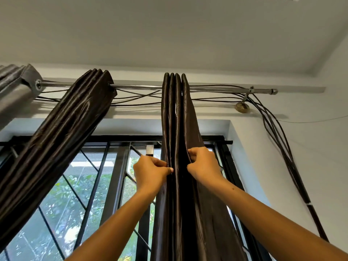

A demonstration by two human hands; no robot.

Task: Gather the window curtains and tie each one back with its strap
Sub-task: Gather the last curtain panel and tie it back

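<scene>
You had the right-hand dark brown curtain (176,113) bunched into tight vertical folds, hanging straight down from the metal rod (143,87) in front of the window's right part, its satin sheen catching light along each pleat. Your left hand (150,171) pinched its left folds and your right hand (204,165) gripped its right folds at the same height. The second dark curtain (75,117) hung gathered to the left on that rod, slanting away down-left.
</scene>
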